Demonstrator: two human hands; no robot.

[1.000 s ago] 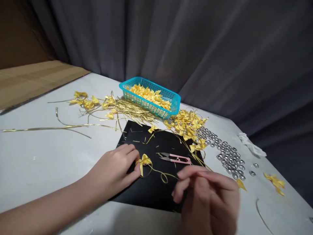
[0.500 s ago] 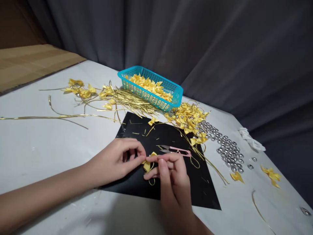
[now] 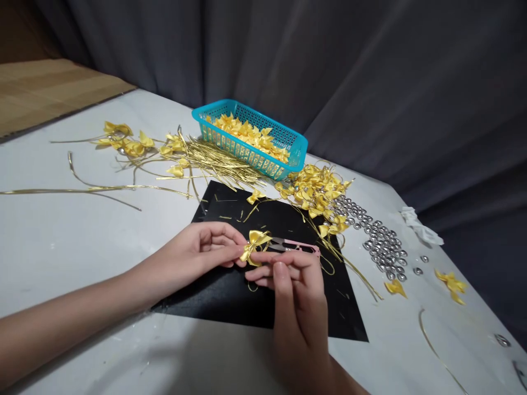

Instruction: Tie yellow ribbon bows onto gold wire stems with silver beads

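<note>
"Where the two hands meet, what is held?"

"A yellow bow (image 3: 257, 239), over the black mat (image 3: 337, 312). The left hand (image 3: 214, 246) pinches its left side between thumb and fingers. The right hand (image 3: 294, 280) reaches its index finger to the bow's lower right, thumb close beside that finger, a narrow grip; whether cord lies within it cannot be told."

"What might go wrong?"

"Should the left pinch loosen under a pull, the bow would probably twist or slip. A thin cord loop (image 3: 252, 287) shows below the right fingers and could snag on one of them. Pink-handled snips (image 3: 302, 248) lie just behind the bow; a careless sweep might knock them or catch cord on the blades."

"And the surroundings?"

"A white table (image 3: 197, 351) bears the mat. Behind it stand a blue basket (image 3: 247, 154) of bows and a bundle of gold cords (image 3: 224, 164); to the right, a bow pile (image 3: 317, 189) and scattered silver pieces (image 3: 385, 249). A dark curtain (image 3: 349, 82) closes the rear, with cardboard (image 3: 61, 99) at far left."
</note>
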